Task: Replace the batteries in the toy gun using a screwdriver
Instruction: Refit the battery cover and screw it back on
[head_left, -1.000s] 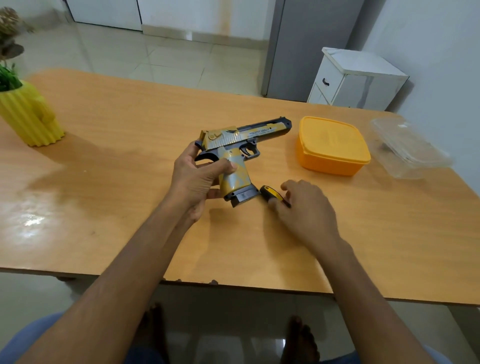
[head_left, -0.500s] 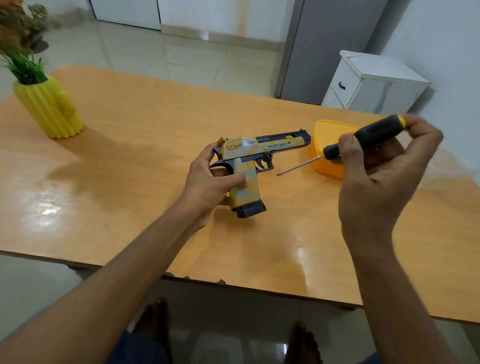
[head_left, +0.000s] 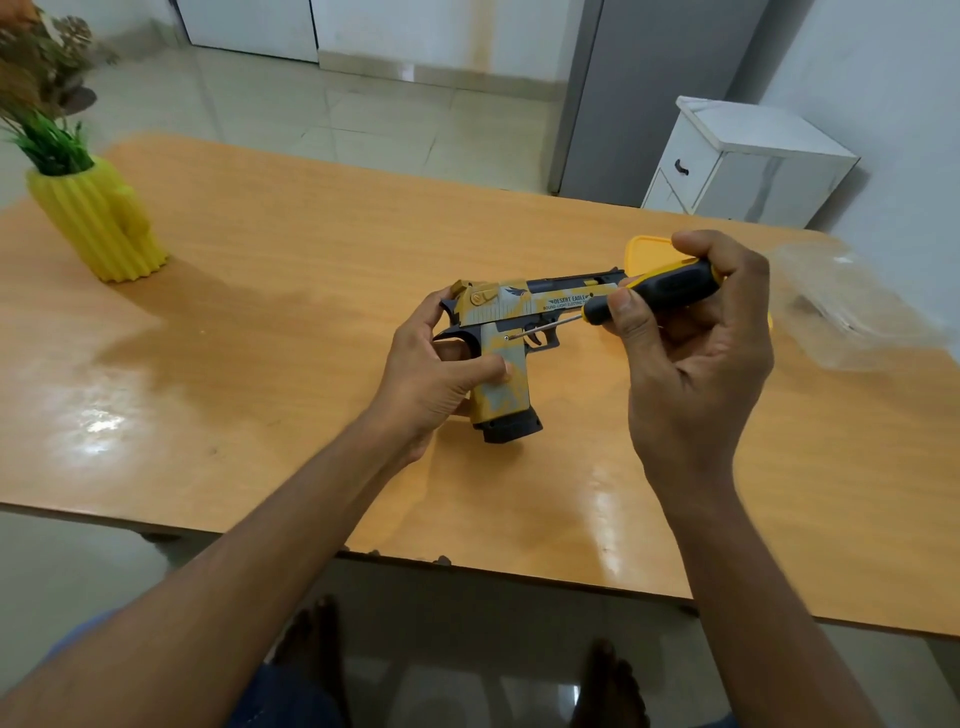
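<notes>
The yellow, grey and black toy gun (head_left: 511, 332) stands on its grip's black base on the wooden table (head_left: 260, 322), barrel pointing right. My left hand (head_left: 434, 369) grips its handle from behind, thumb across the grip. My right hand (head_left: 691, 358) holds a black-and-yellow screwdriver (head_left: 649, 296) by the handle. The thin shaft slants down to the left and its tip touches the gun's side just above the grip, near the trigger.
A yellow lidded box (head_left: 641, 252) lies behind my right hand, mostly hidden. A clear plastic container (head_left: 852, 306) sits at the table's right edge. A yellow ribbed plant pot (head_left: 101, 223) stands far left. A white cabinet (head_left: 748, 161) is beyond the table.
My right hand picked the screwdriver up from the table, lifted it, then brought it down left until the tip met the gun's side. The left hand kept hold of the grip.
</notes>
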